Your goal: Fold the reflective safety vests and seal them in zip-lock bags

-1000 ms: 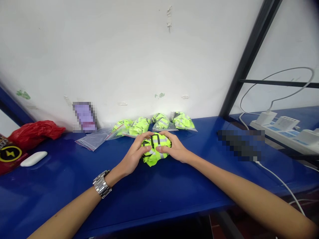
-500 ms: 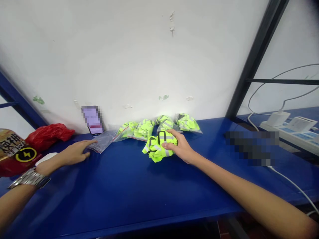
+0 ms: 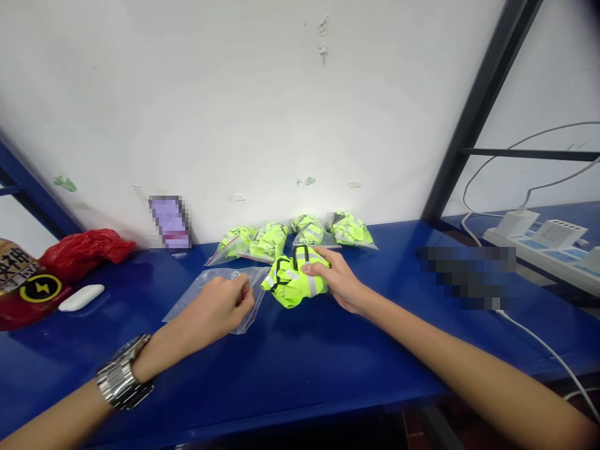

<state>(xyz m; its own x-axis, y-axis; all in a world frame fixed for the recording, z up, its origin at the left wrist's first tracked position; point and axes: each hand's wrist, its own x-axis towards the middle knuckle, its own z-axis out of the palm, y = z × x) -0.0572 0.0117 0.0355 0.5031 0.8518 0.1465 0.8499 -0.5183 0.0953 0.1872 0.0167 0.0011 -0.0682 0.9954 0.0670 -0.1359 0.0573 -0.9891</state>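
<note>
My right hand (image 3: 341,279) grips a bunched-up, neon-yellow reflective vest (image 3: 288,284) with silver strips and black edging, thumb on its near side. The vest is held just above the blue table. To its left lies a flat, clear zip bag (image 3: 187,299), with nothing visible inside. My left hand (image 3: 218,306), fingers curled closed, is over this bag and pinches it near its right part; the fingertips are partly hidden. Behind, along the wall, sit several clear bags (image 3: 352,230) with similar folded neon vests inside.
A phone (image 3: 171,224) leans on the wall at the back left. Left of it are a red plastic bag (image 3: 87,253), a red-brown package (image 3: 28,290) and a white case (image 3: 82,298). At right are a blurred dark object (image 3: 469,275), a cable and a power strip (image 3: 562,253).
My left hand has moved right and nearer, bringing the clear bag from beside the phone to in front of the filled bags. My right hand still holds the vest, nearly in place.
</note>
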